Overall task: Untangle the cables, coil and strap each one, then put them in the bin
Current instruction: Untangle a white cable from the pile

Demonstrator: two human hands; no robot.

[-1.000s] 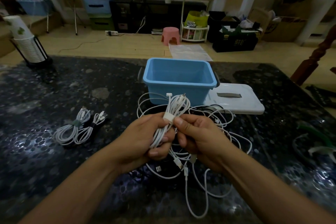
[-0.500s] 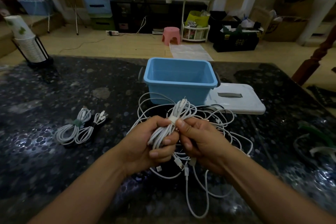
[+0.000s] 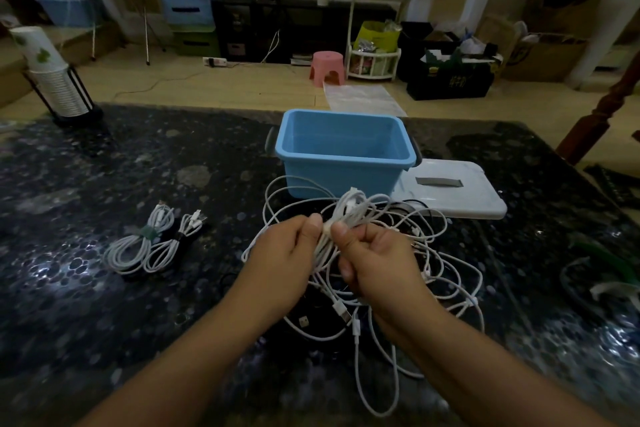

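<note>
Two hands are engaged on one coiled white cable [image 3: 341, 218], held above the middle of the desk [image 3: 86, 305], near its front edge. Since a second ago the bundle has been lowered and tilted rightward, and the left hand [image 3: 280, 263] has loosened from a full wrap round the coil to a thumb-and-finger pinch at the pale strap [image 3: 326, 227]. The right hand [image 3: 377, 263] pinches the same band from the other side, remaining fingers curled. Judgement: the strap is being closed or tightened, so this cable is nearly ready for the bin.

The coil's loops rise beyond both thumbs; its lower strands pass down between the palms. Beneath and to the right lies the tangled heap of white cables [image 3: 433, 263], still to be sorted. Two strapped coils [image 3: 152, 243] rest toward the desk's left side, not yet binned. The blue bin [image 3: 343, 163] stands just behind the hands, with nothing visible inside, and its white lid [image 3: 460, 198] lies beside it on the right.
</note>
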